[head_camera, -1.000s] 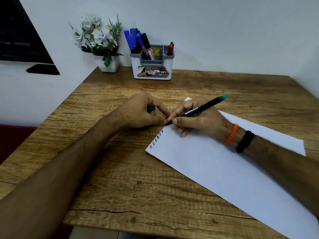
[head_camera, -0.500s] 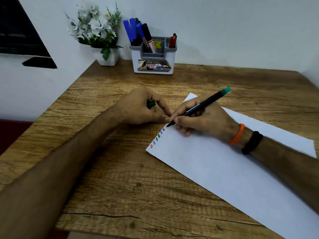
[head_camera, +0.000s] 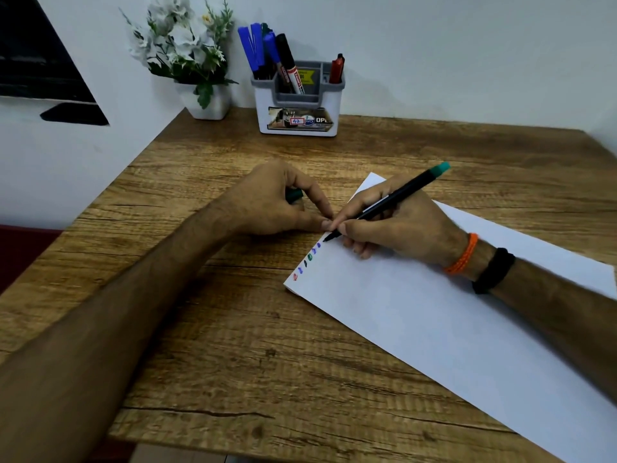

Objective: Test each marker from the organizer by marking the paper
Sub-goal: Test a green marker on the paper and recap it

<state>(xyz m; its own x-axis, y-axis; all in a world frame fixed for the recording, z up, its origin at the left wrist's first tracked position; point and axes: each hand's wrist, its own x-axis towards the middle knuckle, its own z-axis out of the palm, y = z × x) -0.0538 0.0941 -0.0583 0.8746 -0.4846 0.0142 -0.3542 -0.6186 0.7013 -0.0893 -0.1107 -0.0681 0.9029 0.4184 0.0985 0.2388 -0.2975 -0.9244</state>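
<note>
A white sheet of paper (head_camera: 434,329) lies slanted on the wooden table (head_camera: 233,329). Several small coloured marks (head_camera: 307,260) run along its left edge. My right hand (head_camera: 397,222) grips a thin black marker with a teal end (head_camera: 394,202), its tip touching the paper just past the last mark. My left hand (head_camera: 277,198) rests beside it, curled round a teal cap (head_camera: 293,195), thumb by the paper's edge. The white and grey organizer (head_camera: 298,105) stands at the back with blue, black and red markers (head_camera: 267,51) upright in it.
A white pot of pale artificial flowers (head_camera: 197,58) stands left of the organizer against the wall. The table's left edge drops to a dark red surface (head_camera: 20,248). A dark frame (head_camera: 36,58) hangs on the left wall.
The view has shifted slightly downward. Both hands stay at the paper's upper left edge, with the marker tip still by the row of marks.
</note>
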